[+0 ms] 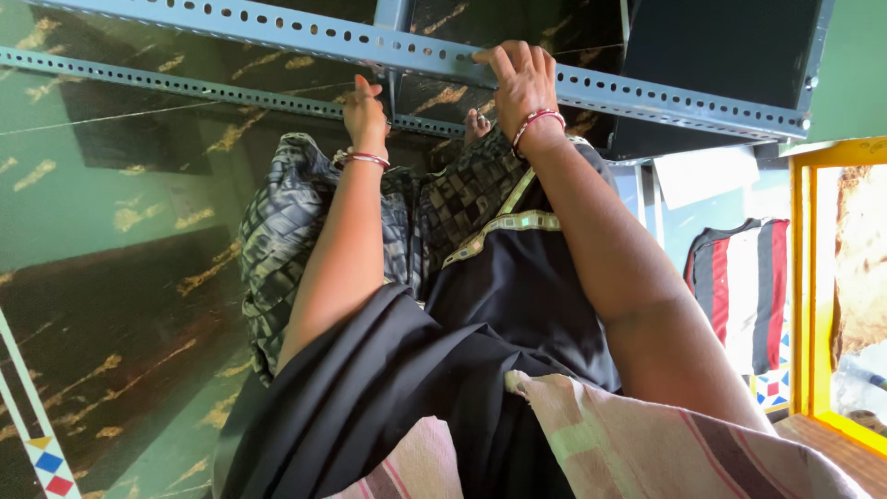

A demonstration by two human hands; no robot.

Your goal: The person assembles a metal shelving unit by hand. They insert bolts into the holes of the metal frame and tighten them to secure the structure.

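I look straight down at my body and the floor. My right hand (522, 81) grips the upper perforated grey metal angle bar (665, 97) that runs across the top of the view. My left hand (364, 115) reaches to the lower perforated bar (166, 85) near an upright post (393, 14); its fingers are curled at the bar, and whether they grip it is hidden. Both wrists wear red and white bangles. A bare foot (477, 121) shows between my hands.
A dark metal shelf panel (721, 51) sits inside the frame at top right. Green and black marble floor (111, 212) lies at left. A striped red, white and black cloth (744, 286) lies at right beside a yellow frame (804, 277).
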